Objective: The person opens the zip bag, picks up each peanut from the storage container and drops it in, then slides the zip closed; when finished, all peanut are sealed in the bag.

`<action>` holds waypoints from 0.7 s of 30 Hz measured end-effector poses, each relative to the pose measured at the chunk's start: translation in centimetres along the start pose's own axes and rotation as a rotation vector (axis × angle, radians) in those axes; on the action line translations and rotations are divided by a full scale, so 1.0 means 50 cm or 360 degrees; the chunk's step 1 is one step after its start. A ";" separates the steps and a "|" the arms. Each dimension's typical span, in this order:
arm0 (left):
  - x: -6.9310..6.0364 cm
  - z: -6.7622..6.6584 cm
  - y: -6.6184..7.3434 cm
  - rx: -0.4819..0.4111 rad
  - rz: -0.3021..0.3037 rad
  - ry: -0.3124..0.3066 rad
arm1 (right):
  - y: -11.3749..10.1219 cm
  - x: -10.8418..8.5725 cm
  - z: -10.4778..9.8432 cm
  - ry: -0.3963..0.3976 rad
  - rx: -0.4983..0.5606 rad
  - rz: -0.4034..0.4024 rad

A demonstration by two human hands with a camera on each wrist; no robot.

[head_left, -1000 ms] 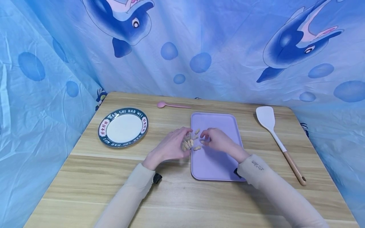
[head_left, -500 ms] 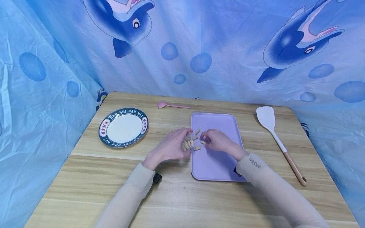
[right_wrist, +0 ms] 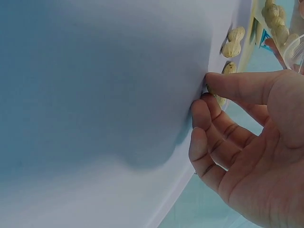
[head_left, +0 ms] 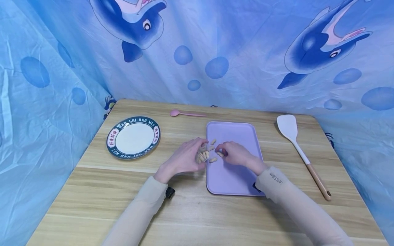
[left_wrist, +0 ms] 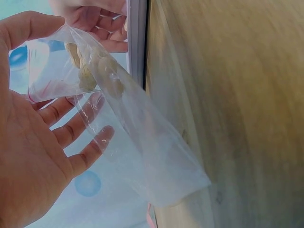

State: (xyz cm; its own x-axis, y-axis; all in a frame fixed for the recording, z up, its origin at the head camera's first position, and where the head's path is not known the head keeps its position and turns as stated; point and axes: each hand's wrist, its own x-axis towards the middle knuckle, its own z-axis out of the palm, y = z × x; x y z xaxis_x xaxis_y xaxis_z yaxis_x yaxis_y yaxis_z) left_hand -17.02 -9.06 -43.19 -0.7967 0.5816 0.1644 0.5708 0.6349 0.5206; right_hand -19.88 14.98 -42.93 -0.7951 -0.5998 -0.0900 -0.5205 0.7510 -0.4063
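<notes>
My left hand (head_left: 186, 156) holds a clear plastic bag (left_wrist: 152, 156) by its mouth, thumb on one edge and fingers spread along the other side. Several peanuts in their shells (left_wrist: 87, 78) are inside the bag. The bag's mouth is over the left edge of a purple tray (head_left: 237, 181). Just outside it, a few loose peanuts (right_wrist: 232, 42) lie on the tray. Over the tray, my right hand (head_left: 236, 153) has thumb and forefinger together at a peanut (head_left: 220, 154), pinching it; the fingertips mostly hide it in the right wrist view.
A white plate with a dark green rim (head_left: 112, 150) stands on the left of the wooden table (head_left: 172, 222). A pink spoon (head_left: 187, 113) lies near the back edge. To the right lies a white spatula with a wooden handle (head_left: 297, 147). A blue dolphin-print curtain (head_left: 246, 41) hangs behind.
My right hand has closed its fingertips on a peanut and shifted it slightly right and toward me on the tray. The left hand and the bag have stayed put.
</notes>
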 end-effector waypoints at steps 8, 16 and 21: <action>-0.001 -0.001 0.001 0.0003 0.0001 -0.0006 | 0.004 -0.002 0.004 -0.0001 0.0039 0.0006; -0.002 -0.001 0.000 -0.0013 -0.0009 -0.0019 | 0.014 0.000 0.011 -0.0042 0.0153 0.0085; -0.001 -0.001 0.000 -0.0014 -0.0020 -0.0032 | 0.017 -0.001 0.009 -0.0042 0.0219 0.0095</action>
State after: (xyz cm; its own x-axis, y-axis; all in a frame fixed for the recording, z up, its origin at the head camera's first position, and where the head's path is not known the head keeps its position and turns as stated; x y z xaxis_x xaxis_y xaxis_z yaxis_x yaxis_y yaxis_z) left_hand -16.96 -9.11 -43.15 -0.7997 0.5837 0.1407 0.5588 0.6379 0.5300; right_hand -20.13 15.55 -43.71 -0.8138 -0.5637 -0.1411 -0.4236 0.7417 -0.5200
